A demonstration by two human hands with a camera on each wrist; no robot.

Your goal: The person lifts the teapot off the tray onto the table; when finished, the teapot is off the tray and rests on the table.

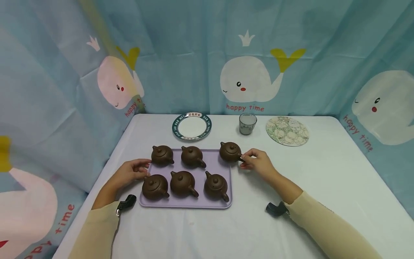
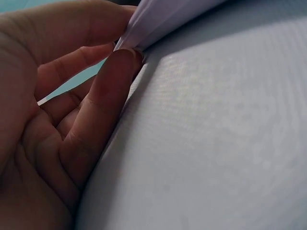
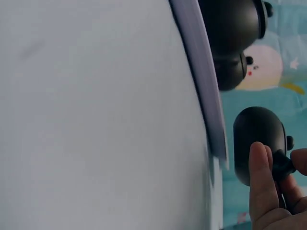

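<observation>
R hand (image 1: 258, 166) had fingers clamped on the handle of a teapot (image 1: 230, 152) at the tray (image 1: 211, 160)'s far R corner, L hand (image 1: 128, 172)'s fingers pinched the rim, & the pot, prob. light, rigid, brittle, called for a level handle grip.

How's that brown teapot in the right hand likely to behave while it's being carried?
The teapot may tilt spout-down, since the right hand holds it at the handle, on one side. Its knobbed lid could slip, as no finger presses it. The matte, clay-like surface suggests it's stiff but breakable.
</observation>
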